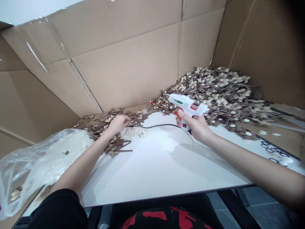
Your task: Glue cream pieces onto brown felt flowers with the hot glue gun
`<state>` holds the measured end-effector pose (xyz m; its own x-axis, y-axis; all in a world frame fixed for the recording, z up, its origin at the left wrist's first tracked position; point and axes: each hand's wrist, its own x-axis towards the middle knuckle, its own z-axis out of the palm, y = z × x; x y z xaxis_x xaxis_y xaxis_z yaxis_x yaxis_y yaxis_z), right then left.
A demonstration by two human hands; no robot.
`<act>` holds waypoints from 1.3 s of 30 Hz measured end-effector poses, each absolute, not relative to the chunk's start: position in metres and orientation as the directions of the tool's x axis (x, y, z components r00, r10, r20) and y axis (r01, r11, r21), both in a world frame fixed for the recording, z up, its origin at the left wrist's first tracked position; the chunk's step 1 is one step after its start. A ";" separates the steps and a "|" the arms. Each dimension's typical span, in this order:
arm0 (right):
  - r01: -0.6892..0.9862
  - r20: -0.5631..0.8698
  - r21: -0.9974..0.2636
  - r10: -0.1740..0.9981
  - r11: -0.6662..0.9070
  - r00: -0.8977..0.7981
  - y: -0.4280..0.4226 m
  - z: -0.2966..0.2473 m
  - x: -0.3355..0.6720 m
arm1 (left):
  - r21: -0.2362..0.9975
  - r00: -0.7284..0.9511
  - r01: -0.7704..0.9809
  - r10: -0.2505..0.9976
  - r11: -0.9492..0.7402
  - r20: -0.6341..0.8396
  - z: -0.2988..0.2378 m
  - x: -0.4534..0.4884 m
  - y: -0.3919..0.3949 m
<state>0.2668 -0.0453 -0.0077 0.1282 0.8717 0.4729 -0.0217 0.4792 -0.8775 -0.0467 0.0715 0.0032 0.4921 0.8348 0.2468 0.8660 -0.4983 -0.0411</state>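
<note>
My right hand [195, 124] is wrapped around the handle of a white hot glue gun [186, 103], a finger at its orange trigger. The gun is held above the white tabletop [152, 165], its nozzle pointing left toward the cardboard wall. At the left, my left hand [121, 123] has its fingers drawn together over a heap of brown and beige flower-shaped pieces [114, 143]. What those fingers hold, if anything, is hidden. Small white discs [137, 132] lie just right of that hand. A black cord [159, 125] runs across the table between both hands.
A large mound of flower pieces with stems [221, 92] fills the back right. Cardboard walls [133, 63] enclose the back and sides. A clear plastic bag [54, 152] lies at the left. Dark rings [271, 149] and white discs are scattered at the right edge.
</note>
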 end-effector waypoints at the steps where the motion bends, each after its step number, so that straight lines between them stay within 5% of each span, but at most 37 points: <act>1: -0.025 0.459 -0.886 0.883 0.463 0.092 -0.047 -0.007 0.267 | -0.053 0.473 0.879 0.852 -0.474 0.224 0.003 -0.055 0.070; 9: 0.100 0.332 -0.936 0.941 0.338 -0.073 -0.050 -0.006 0.268 | -0.223 0.269 0.941 0.962 -0.254 0.039 -0.001 -0.099 0.072; 25: 0.219 0.272 -0.928 0.949 0.303 -0.158 -0.049 -0.017 0.266 | -0.058 0.277 0.958 0.959 -0.281 -0.067 -0.010 -0.118 0.084; 33: 0.241 0.252 -0.927 0.953 0.288 -0.170 -0.055 -0.013 0.264 | 0.085 0.300 0.948 0.949 -0.308 0.097 -0.002 -0.118 0.084; 39: 0.262 0.261 -0.917 0.949 0.302 -0.179 -0.055 -0.016 0.264 | 0.084 0.235 0.959 0.928 -0.270 0.290 0.013 -0.119 0.077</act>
<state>0.2644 -0.0548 -0.0157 -0.1789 0.9486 0.2610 0.2617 0.3016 -0.9168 -0.1191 0.0774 0.0131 0.2355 0.9275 0.2902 0.9592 -0.2699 0.0843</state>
